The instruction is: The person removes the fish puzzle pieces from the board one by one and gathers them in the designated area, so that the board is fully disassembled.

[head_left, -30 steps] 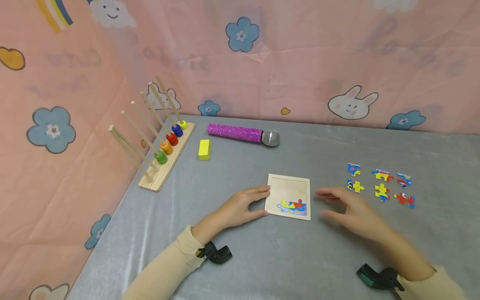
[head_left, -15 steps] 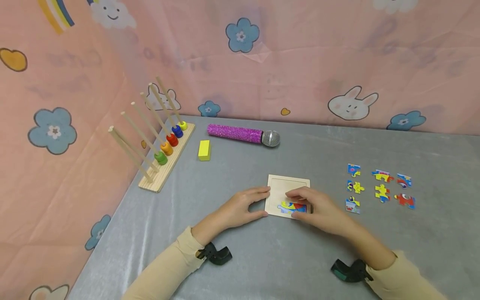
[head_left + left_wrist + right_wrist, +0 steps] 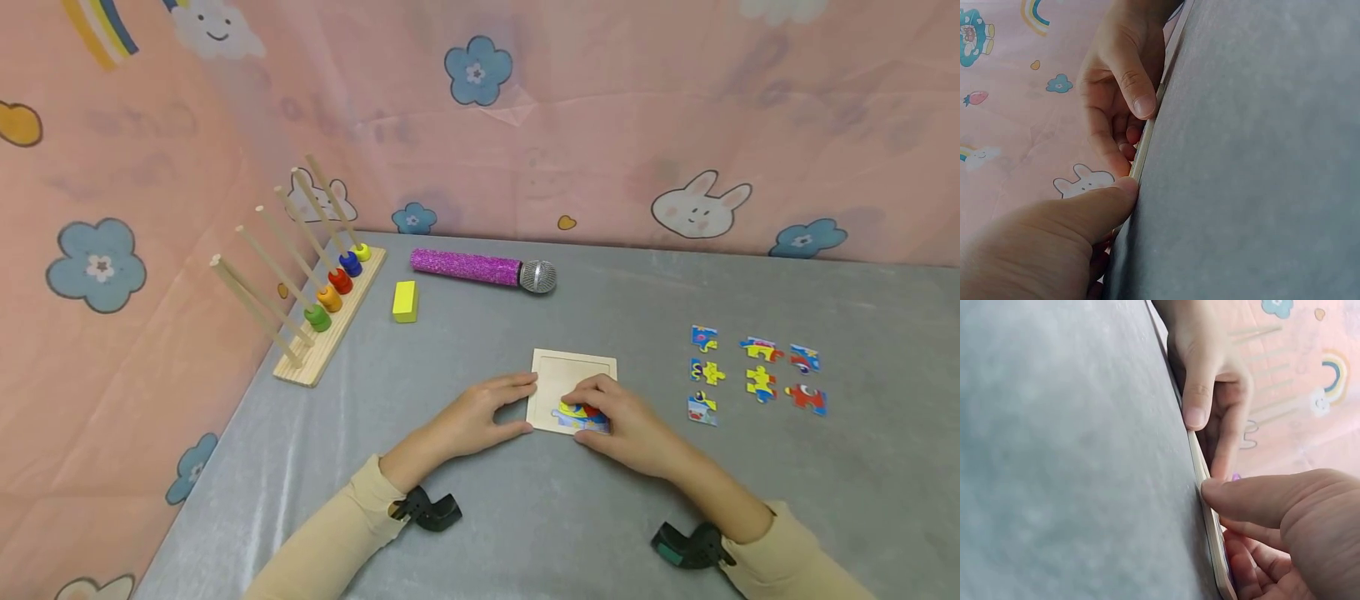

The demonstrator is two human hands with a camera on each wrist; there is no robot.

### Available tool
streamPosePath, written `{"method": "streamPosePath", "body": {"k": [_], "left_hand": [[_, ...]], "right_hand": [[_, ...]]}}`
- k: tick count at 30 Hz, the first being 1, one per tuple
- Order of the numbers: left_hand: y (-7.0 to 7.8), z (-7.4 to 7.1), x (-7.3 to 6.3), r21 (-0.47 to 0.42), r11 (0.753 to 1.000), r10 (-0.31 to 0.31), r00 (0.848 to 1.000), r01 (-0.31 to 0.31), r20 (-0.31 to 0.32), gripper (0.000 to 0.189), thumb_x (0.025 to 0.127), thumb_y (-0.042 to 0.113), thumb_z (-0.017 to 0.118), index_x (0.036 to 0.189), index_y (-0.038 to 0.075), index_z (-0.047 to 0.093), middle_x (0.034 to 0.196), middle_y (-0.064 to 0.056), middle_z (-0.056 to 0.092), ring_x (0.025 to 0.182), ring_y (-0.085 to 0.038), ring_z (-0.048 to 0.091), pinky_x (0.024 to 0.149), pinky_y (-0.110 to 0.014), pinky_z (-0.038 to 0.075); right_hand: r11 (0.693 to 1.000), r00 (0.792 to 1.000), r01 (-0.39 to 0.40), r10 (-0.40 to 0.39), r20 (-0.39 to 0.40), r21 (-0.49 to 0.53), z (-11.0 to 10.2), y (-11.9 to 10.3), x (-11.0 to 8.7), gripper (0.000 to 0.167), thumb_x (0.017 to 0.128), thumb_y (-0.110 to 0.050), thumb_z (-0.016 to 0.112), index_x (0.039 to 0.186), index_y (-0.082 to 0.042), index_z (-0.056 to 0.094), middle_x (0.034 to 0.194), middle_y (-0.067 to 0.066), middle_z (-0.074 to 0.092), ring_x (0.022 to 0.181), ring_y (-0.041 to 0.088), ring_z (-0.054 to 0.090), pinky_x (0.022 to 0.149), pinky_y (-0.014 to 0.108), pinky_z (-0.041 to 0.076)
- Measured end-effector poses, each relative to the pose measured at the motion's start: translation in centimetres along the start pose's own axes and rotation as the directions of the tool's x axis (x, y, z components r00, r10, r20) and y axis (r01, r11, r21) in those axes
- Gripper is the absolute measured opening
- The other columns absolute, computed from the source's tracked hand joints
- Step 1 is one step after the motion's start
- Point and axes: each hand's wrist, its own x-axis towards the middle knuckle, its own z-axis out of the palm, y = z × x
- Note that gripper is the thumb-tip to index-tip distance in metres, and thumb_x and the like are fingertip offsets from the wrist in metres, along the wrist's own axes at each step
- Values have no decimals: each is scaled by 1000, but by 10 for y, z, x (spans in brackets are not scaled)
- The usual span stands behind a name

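A square wooden puzzle board (image 3: 551, 367) lies flat on the grey table, with joined colourful puzzle pieces (image 3: 570, 417) in its lower part. My left hand (image 3: 468, 417) rests against the board's left edge, fingertips above and thumb lower down. Over the lower right part is my right hand (image 3: 633, 429). Its index fingertip touches the pieces and its thumb is at the near edge. The right hand covers some pieces. In the right wrist view, the right thumb touches the side of the board (image 3: 1211, 531), while the other fingers bend above it; their exact hold is partly hidden.
Several loose puzzle pieces (image 3: 761, 383) lie in rows to the right. Behind the board is a purple glitter microphone (image 3: 468, 265). A yellow block (image 3: 405, 302) and a wooden peg stand with coloured rings (image 3: 330, 333) are at the left. A pink printed cloth (image 3: 570, 125) hangs behind.
My right hand has moved left from beside the board onto its pieces, uncovering a loose piece on the table. Over the last half second it has shifted slightly further left. My left hand stays put.
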Motion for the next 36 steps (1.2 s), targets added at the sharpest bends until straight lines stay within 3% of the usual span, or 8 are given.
{"method": "streamPosePath", "body": {"k": [8, 23, 36], "left_hand": [[0, -1, 0, -5, 1000, -1, 1000, 1, 2, 53, 88, 25, 68, 134, 3, 54, 144, -6, 48, 134, -19, 43, 111, -32, 37], [-1, 0, 0, -23, 1000, 1, 1000, -1, -2, 53, 88, 26, 69, 133, 4, 54, 144, -5, 48, 134, -18, 43, 110, -31, 38], [0, -1, -1, -5, 1000, 9, 1000, -9, -7, 53, 88, 26, 69, 133, 3, 54, 143, -6, 48, 134, -19, 44, 110, -31, 38]], "right_hand": [[998, 998, -48, 49, -28, 37, 4, -2, 1, 35, 78, -12, 77, 111, -12, 65, 112, 3, 56, 101, 20, 56, 89, 43, 50], [994, 998, -51, 54, -31, 100, 4, -2, 1, 35, 79, -11, 76, 110, -12, 61, 111, 1, 58, 95, 14, 53, 85, 31, 48], [999, 995, -17, 21, -96, 37, 4, -5, -2, 39, 76, -4, 77, 112, -12, 67, 110, -3, 62, 100, 13, 58, 86, 34, 52]]}}
